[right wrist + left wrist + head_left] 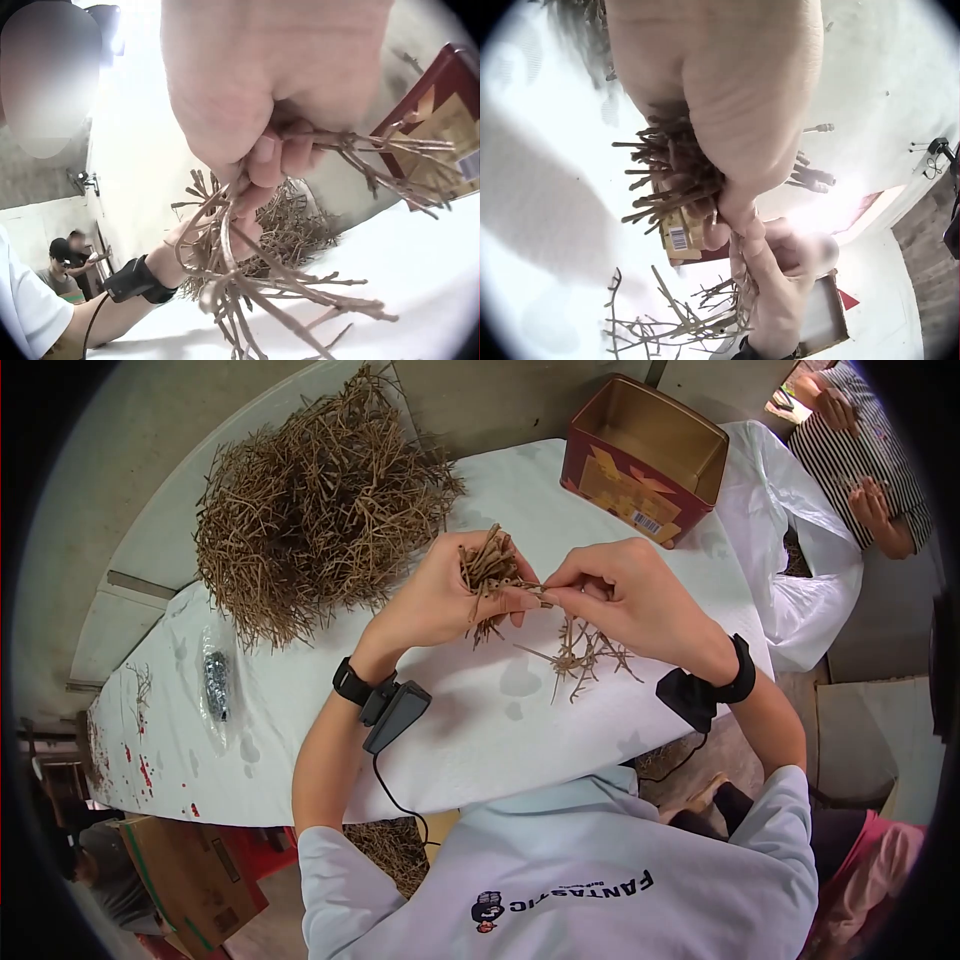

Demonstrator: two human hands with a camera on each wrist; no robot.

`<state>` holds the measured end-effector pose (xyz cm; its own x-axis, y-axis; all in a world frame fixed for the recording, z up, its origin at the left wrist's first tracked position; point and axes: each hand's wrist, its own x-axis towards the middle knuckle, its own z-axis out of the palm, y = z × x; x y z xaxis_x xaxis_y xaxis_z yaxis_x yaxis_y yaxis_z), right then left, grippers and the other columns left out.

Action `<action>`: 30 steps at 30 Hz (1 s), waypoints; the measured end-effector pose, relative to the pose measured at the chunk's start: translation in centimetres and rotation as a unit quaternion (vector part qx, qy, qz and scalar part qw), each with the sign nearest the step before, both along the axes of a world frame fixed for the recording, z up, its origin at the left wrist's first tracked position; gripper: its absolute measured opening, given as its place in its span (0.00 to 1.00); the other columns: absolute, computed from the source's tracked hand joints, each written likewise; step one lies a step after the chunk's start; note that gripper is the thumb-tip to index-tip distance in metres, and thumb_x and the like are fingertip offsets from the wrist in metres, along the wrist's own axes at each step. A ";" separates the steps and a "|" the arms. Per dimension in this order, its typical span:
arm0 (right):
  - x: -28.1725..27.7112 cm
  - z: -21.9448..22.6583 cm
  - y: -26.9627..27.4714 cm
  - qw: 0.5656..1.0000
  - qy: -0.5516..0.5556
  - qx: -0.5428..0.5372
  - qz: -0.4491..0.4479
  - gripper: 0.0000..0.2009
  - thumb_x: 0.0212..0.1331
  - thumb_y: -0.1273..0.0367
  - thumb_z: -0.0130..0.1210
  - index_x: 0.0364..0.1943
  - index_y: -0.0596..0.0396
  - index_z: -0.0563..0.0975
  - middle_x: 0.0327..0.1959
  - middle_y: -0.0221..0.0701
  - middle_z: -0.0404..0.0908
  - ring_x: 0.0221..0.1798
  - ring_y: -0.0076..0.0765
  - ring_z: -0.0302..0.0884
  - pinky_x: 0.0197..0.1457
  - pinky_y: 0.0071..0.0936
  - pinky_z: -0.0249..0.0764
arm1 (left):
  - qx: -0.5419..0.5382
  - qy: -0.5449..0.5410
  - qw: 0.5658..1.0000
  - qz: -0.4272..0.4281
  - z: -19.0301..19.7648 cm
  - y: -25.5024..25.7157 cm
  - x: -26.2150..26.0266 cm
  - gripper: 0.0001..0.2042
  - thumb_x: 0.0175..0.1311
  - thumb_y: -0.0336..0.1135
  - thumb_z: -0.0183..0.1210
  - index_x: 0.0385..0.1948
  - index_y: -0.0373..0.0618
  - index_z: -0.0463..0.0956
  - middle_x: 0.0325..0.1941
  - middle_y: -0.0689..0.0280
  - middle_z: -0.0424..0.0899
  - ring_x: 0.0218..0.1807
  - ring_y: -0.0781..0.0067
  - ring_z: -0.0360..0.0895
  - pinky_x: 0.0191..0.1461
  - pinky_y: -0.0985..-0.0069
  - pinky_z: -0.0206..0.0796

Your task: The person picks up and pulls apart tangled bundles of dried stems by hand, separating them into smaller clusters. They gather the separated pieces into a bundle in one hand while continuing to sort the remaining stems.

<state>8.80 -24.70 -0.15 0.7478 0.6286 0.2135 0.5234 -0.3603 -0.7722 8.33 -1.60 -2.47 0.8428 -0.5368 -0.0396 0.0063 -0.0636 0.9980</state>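
Note:
My left hand (425, 605) grips a bundle of short, dry brown twigs (487, 568), whose cut ends stick out past the fingers in the left wrist view. Close against its fingertips, my right hand (645, 605) pinches a thin twig between thumb and forefinger. Below the meeting fingertips hangs a branched dry twig (585, 658) over the white-covered table (480, 760). In the right wrist view the forked twig (292, 300) spreads beneath both hands, and another branching stem (390, 150) points out to the right. The palms hide part of the bundle.
A large heap of dry twigs (310, 510) lies at the back left. An open red and gold tin box (625, 500) stands at the back right. A clear plastic packet (216, 685) lies on the left. Another person (860, 460) in stripes stands beyond a white plastic bag (815, 595).

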 end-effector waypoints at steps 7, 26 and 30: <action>-0.4 -0.3 -2.6 0.995 -0.096 0.004 0.001 0.05 0.61 0.74 0.62 0.32 0.64 0.81 0.20 0.29 0.80 0.20 0.19 0.71 0.23 0.19 0.63 | 0.083 -0.160 0.982 0.052 -1.7 2.3 1.0 0.08 0.60 0.27 0.68 0.33 0.37 0.77 0.31 0.64 0.84 0.32 0.81 0.80 0.33 0.79 0.71; 1.9 -2.7 -0.9 0.880 0.325 0.323 -0.124 0.09 0.76 0.62 0.46 0.46 0.52 0.66 0.24 0.26 0.73 0.20 0.13 0.63 0.18 0.15 0.53 | -0.103 -0.020 0.991 0.081 -3.8 -0.4 0.7 0.19 0.52 0.25 0.73 0.21 0.47 0.64 0.29 0.68 0.81 0.29 0.87 0.73 0.33 0.82 0.68; 1.7 -3.3 0.5 0.849 0.342 0.379 -0.138 0.09 0.76 0.62 0.46 0.47 0.51 0.65 0.25 0.26 0.73 0.23 0.13 0.64 0.20 0.15 0.55 | -0.163 0.042 0.971 0.171 -4.5 -1.6 0.5 0.21 0.53 0.24 0.72 0.20 0.48 0.62 0.32 0.63 0.84 0.30 0.86 0.74 0.33 0.81 0.69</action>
